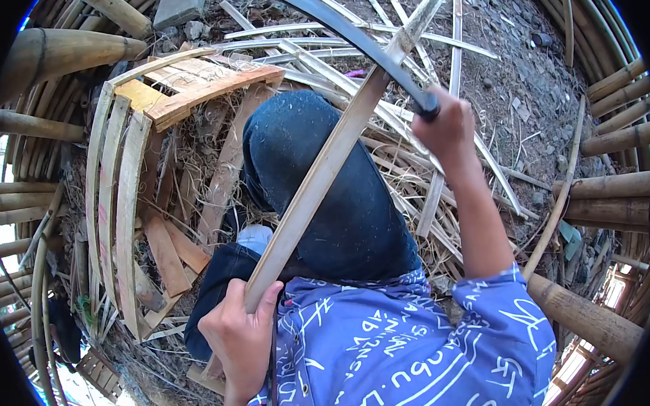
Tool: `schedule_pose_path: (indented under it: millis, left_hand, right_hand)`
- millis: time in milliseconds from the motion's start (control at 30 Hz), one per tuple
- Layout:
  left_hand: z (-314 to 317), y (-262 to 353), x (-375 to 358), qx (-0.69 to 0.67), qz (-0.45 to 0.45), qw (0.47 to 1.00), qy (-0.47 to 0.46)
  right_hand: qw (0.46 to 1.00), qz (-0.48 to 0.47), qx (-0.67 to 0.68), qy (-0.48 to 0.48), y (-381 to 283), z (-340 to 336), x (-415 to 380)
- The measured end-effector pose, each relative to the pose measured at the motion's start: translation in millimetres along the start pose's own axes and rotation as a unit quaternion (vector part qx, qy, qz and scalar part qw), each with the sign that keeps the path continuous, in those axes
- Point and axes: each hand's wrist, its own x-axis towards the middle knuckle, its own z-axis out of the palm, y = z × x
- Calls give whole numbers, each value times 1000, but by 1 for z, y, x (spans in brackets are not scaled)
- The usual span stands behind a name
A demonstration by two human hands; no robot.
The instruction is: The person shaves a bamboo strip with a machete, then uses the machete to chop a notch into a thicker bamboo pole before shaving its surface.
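Note:
A long split bamboo strip (pixel 319 175) slants across my lap, from low near my body to the top of the view. My left hand (pixel 241 331) is closed round its lower end, thumb along the edge. In my right hand (pixel 446 128) is the black handle of a long curved blade (pixel 334 20). The blade reaches up and left, crossing over the strip's upper part; whether the two touch, I cannot tell. Below the strip is my bent knee in dark trousers (pixel 291 139).
To the left stands a wooden crate (pixel 130 207) with scrap pieces near it. Split strips (pixel 456 55) and thin shavings (pixel 407 185) litter the ground. A concrete block (pixel 179 6) lies at the upper left. Bamboo poles (pixel 587 320) line both sides.

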Motion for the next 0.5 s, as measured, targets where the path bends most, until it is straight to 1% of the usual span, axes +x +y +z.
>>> schedule_pose_path:
  millis: [67, 100, 167, 200, 233, 300, 367, 433, 467, 500]
  left_hand:
    - [-4, 4, -1, 10, -6, 1000, 10]
    - [-5, 6, 0, 9, 2, 1000, 10]
    - [-6, 7, 1, 8, 9, 1000, 16]
    - [-5, 7, 1, 0, 9, 1000, 11]
    - [-4, 6, 2, -7, 11, 1000, 4]
    - [-5, 7, 4, -8, 13, 1000, -6]
    - [-5, 8, 6, -9, 16, 1000, -17]
    - [-5, 9, 9, 6, 29, 1000, 7]
    - [-7, 11, 9, 14, 25, 1000, -3]
    - [-5, 10, 8, 12, 30, 999, -2]
  right_hand:
    - [999, 28, -22, 26, 16, 9, 13]
    - [999, 22, -20, 29, 17, 10, 14]
    - [997, 13, 68, 46, 14, 10, 12]
    - [996, 46, 75, 10, 5, 1, 7]
    - [996, 45, 76, 11, -5, -10, 2]
    - [994, 57, 91, -39, -21, -31, -9]
    - [992, 54, 106, -44, -30, -39, -13]
    - [989, 31, 101, -100, -32, -45, -15]
    - [992, 13, 102, -74, -28, -42, -15]
    - [993, 15, 100, -69, -22, -42, -13]
